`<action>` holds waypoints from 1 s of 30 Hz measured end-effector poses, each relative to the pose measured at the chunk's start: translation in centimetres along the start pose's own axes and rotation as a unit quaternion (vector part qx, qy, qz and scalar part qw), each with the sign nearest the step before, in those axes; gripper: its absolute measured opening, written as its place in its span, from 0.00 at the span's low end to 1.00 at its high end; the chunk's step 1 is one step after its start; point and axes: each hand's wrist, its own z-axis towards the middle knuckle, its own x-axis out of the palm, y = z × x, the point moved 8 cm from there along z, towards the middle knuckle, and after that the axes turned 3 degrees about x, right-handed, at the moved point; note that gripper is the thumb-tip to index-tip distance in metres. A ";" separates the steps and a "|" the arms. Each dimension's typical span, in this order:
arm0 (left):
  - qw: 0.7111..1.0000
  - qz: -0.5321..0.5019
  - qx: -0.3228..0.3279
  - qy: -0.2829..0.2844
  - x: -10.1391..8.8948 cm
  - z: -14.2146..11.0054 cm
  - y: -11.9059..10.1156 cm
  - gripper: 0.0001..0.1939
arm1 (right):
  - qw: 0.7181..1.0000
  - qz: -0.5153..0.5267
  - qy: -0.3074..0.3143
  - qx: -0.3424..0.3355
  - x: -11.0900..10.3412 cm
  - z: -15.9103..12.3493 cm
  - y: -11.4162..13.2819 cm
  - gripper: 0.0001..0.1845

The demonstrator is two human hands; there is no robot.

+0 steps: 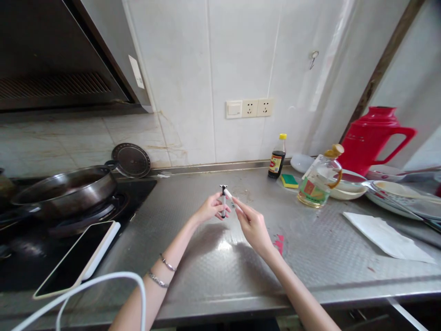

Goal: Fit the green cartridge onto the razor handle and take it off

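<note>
My left hand (211, 209) is closed around a small upright razor-like tool (223, 195) with a dark T-shaped head and a white-and-dark handle. My right hand (252, 225) pinches a small white piece (228, 194), perhaps a cap or stick, right beside that tool. Both hands hover above the middle of the steel counter (220, 266). Two thin bracelets sit on my left wrist.
A pan (65, 186) rests on the stove at the left, with a phone (77, 257) and a white cable (103, 280) in front. At the right stand a soy sauce bottle (277, 158), a sponge (289, 180), an oil bottle (319, 181), plates (396, 195), a red thermos (374, 138) and white paper (387, 236).
</note>
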 end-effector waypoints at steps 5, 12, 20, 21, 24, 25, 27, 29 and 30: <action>1.000 0.015 0.002 0.000 0.1 0.1 0.2 0.20 | 1.000 -0.004 -0.027 0.000 -0.5 0.6 -0.2 0.22; 0.993 0.049 -0.009 -0.111 -2.1 0.6 1.3 0.20 | 1.000 -0.030 -0.001 0.009 0.3 -0.3 -0.9 0.21; 0.983 0.108 0.017 -0.149 -2.5 0.6 1.0 0.21 | 1.000 -0.012 -0.019 -0.008 0.1 1.6 -0.2 0.22; 0.983 0.104 0.019 -0.150 -2.5 0.6 0.9 0.21 | 1.000 -0.009 -0.017 -0.011 0.3 1.6 -0.3 0.22; 0.984 0.094 0.015 -0.149 -2.4 0.6 1.0 0.22 | 1.000 -0.001 -0.012 -0.013 0.7 1.2 -0.4 0.22; 0.985 0.091 0.011 -0.148 -2.4 0.7 1.1 0.22 | 1.000 0.001 -0.012 -0.012 0.7 1.0 -0.4 0.22; 0.985 0.088 0.002 -0.147 -2.3 0.7 1.2 0.22 | 1.000 0.003 -0.012 -0.008 0.6 0.9 -0.4 0.22; 0.985 0.088 -0.002 -0.149 -2.3 0.7 1.3 0.22 | 1.000 0.005 -0.018 0.000 0.3 1.1 -0.3 0.22; 0.985 0.087 -0.001 -0.148 -2.3 0.7 1.2 0.22 | 1.000 0.007 -0.022 0.004 0.2 1.1 -0.3 0.22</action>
